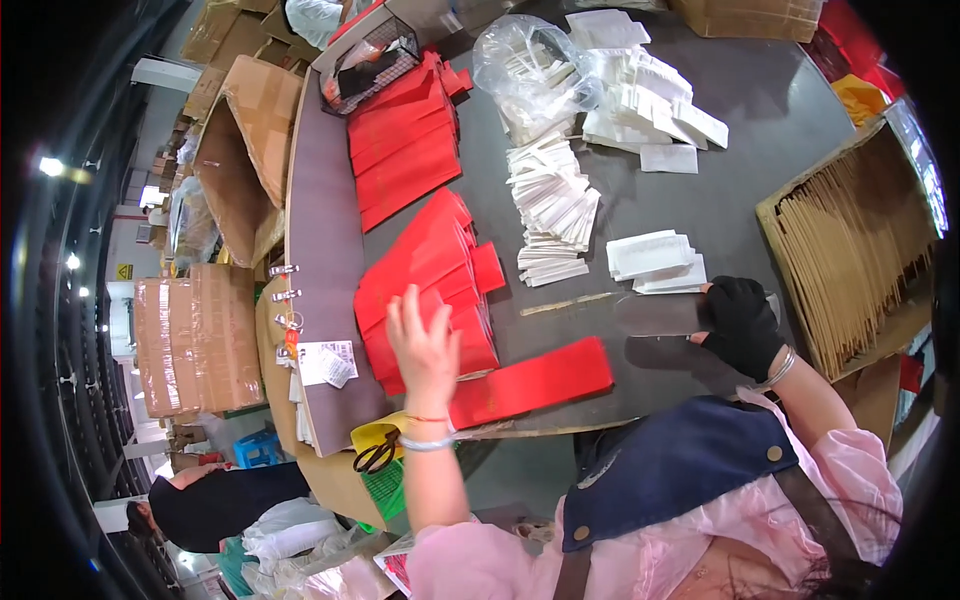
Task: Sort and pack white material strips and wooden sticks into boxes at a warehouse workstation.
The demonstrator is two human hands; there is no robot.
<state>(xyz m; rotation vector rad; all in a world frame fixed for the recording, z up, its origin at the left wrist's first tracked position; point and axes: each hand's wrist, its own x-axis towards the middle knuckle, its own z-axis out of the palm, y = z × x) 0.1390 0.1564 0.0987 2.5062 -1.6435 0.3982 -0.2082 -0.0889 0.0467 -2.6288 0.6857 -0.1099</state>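
My left hand (pixel 422 345), bare with spread fingers, is over a fanned stack of red flat bags or sleeves (pixel 425 270). Its fingertips look close to the stack, but contact is hard to judge. One more red sleeve (pixel 535 385) lies flat at the table's near edge, right of that hand. On my right hand (pixel 742 325) is a black glove with bare fingertips. Thumb and fingers pinch the edge of a clear, flat plastic sheet or pouch (pixel 655 315) low over the table. Just beyond it lie a few white printed paper slips (pixel 655 260).
Heaped white slips (pixel 555 210), a clear plastic bag (pixel 530 65) and a second red stack (pixel 400 150) cover the far table. A carton of upright brown cardboard pieces (pixel 850 250) stands right. Scissors (pixel 376 455) hang near the left corner. Boxes (pixel 195 340) and another person (pixel 225 505) are left.
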